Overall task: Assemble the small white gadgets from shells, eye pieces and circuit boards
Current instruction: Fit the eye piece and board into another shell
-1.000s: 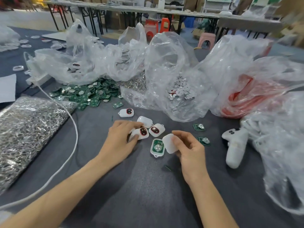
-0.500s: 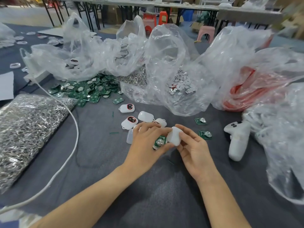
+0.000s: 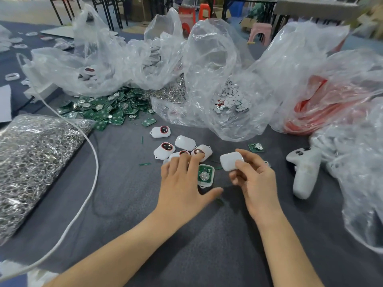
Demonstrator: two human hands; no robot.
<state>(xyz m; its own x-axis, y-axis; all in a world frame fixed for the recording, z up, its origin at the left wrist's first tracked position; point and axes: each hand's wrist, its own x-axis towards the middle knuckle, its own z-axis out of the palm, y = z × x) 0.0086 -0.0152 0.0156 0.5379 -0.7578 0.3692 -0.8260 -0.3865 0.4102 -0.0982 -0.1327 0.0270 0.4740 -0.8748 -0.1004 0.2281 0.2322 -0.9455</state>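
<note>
A white shell half with a green circuit board seated in it (image 3: pixel 205 175) lies on the grey cloth between my hands. My right hand (image 3: pixel 256 181) pinches a plain white shell half (image 3: pixel 231 161) just above and right of it. My left hand (image 3: pixel 182 183) is spread flat over the cloth, fingers straight, fingertips touching the white gadgets with red eye pieces (image 3: pixel 200 152). More such gadgets (image 3: pixel 163 150) and a plain white shell (image 3: pixel 185 142) lie just beyond. A pile of green circuit boards (image 3: pixel 107 108) sits further back left.
Clear plastic bags (image 3: pixel 209 65) of parts crowd the back; one holds small white and red discs (image 3: pixel 232 100). A bag of metal rings (image 3: pixel 31 158) lies left, crossed by a white cable (image 3: pixel 91 154). A white handheld tool (image 3: pixel 304 172) and a loose board (image 3: pixel 256 147) lie right.
My hands have parted: the left let go of the board-filled shell, now lying on the cloth, and spread over the gadgets. The right lifted the white shell half slightly away.
</note>
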